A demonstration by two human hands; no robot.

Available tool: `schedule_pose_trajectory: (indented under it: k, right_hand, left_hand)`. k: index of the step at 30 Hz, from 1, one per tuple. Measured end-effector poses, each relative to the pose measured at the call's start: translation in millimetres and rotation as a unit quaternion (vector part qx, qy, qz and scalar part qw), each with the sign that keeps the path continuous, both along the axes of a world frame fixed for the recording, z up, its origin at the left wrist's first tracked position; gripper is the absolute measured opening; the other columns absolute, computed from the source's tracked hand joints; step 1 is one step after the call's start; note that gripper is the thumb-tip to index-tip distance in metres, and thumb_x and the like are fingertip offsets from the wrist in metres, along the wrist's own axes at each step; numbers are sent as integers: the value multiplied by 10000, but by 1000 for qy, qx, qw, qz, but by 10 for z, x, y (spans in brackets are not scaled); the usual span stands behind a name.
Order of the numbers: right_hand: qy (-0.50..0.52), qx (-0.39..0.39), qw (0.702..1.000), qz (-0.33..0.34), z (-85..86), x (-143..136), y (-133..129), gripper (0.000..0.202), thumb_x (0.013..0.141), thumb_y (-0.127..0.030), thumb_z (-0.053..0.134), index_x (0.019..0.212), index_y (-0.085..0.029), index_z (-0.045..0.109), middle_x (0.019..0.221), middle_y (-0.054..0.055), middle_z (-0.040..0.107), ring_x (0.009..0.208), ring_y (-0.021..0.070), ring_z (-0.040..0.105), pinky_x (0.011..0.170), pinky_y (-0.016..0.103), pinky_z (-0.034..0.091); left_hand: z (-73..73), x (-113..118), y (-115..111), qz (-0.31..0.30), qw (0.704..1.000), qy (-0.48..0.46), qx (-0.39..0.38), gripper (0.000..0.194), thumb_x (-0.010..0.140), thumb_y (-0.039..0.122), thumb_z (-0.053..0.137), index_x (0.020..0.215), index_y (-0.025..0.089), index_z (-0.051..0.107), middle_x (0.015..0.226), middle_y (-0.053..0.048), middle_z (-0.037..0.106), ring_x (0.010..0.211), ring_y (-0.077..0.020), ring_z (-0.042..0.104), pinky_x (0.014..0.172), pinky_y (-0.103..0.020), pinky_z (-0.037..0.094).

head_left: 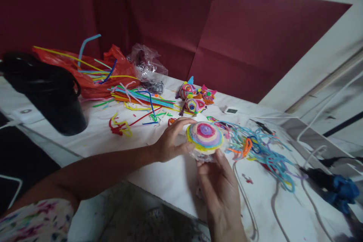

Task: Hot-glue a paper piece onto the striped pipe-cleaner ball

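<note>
A round domed piece (pixel 205 136) with coiled rings of purple, magenta, cream, blue and yellow is held up above the white table (pixel 159 181). My left hand (pixel 173 140) grips its left edge, thumb at the front and fingers behind. From below and to the right, my right hand (pixel 219 181) holds the lower rim, its thumb on the near side. The underside looks pale and is mostly hidden. Behind the piece, several small colourful figures (pixel 194 104) with pointed parts stand together on the table.
A black lidded container (pixel 53 94) stands at the left, before a red plastic bag (pixel 93 83) of fuzzy stems. Loose stems (pixel 147 98) lie behind my left hand. A tangle of blue strands (pixel 263 151) and a small white display (pixel 231 110) lie to the right.
</note>
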State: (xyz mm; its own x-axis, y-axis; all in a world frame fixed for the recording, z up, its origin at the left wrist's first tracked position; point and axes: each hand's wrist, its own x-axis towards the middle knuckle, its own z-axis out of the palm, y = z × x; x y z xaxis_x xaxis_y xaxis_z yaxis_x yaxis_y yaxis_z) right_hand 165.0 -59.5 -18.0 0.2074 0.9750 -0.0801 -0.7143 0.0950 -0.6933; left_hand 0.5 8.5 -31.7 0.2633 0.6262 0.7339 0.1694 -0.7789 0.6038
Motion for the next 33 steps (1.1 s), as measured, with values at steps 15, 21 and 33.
schedule_pose_trajectory:
  k: [15,21,33]
  right_hand:
    - [-23,1,999,-42,-13,-212,18,301,507,-272,989,734,-258,792,823,-11,816,858,214,738,881,351,591]
    - [-16,-1,999,-46,-78,-237,36,312,523,-226,929,809,-251,804,903,-7,839,908,231,744,988,398,558]
    - [-113,10,993,32,-136,-57,-4,397,634,-567,1006,886,-289,877,964,3,866,869,198,769,863,315,603]
  left_hand:
    - [111,73,-115,39,996,50,-55,643,768,417,846,1339,216,631,1399,-165,732,1282,-367,727,1136,-521,600]
    - [105,56,-107,32,996,56,-63,624,769,376,816,1334,211,610,1368,-161,732,1256,-376,723,1121,-554,596]
    - [76,-3,37,-2,976,3,-218,859,688,461,908,1422,261,509,1447,-176,678,1414,-376,634,1136,-497,547]
